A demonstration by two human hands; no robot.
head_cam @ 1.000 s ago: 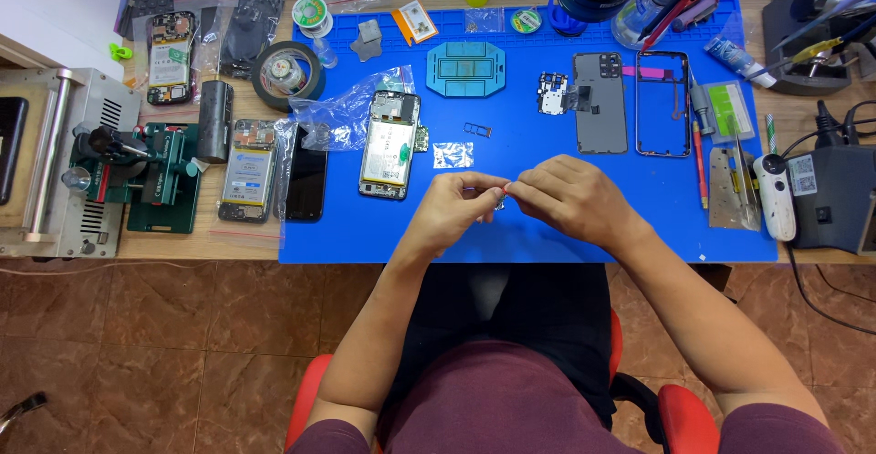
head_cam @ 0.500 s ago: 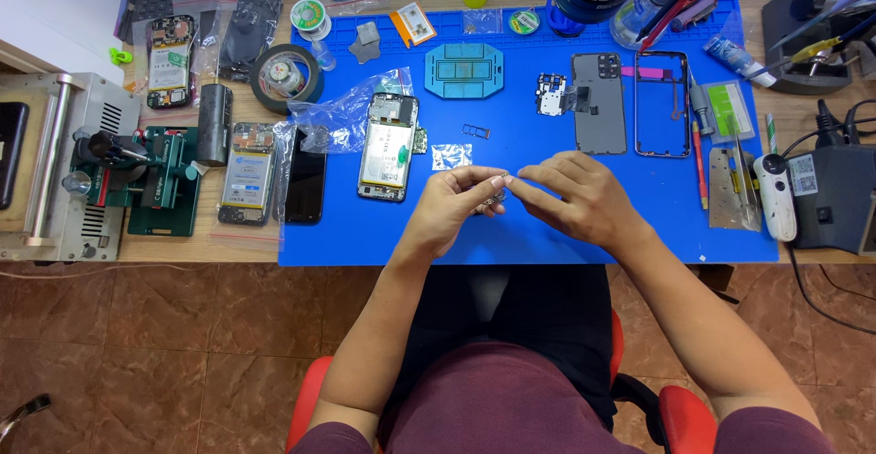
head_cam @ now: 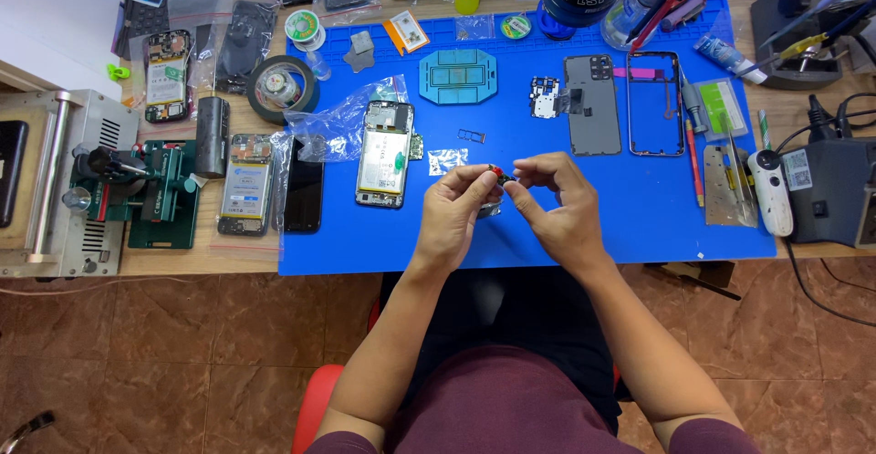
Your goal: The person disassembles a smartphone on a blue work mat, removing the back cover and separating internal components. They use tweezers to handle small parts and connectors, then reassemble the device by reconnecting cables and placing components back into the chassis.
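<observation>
Your left hand (head_cam: pixel 453 209) and right hand (head_cam: pixel 554 206) pinch a small part (head_cam: pixel 499 176) between their fingertips at frame centre, above the blue mat (head_cam: pixel 566 244). An opened phone (head_cam: pixel 384 154) lies just left; a back cover (head_cam: pixel 591 104) upper right.

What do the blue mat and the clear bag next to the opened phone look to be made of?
Blue mat: probably silicone or rubber, matte, even colour with moulded compartments along its top edge. Clear bag: thin plastic film, glossy and see-through, creased with bright highlights. It lies just left of the opened phone.

Opened phone (head_cam: pixel 384 155), tape roll (head_cam: pixel 283 88), blue mat (head_cam: pixel 639 208).
</observation>
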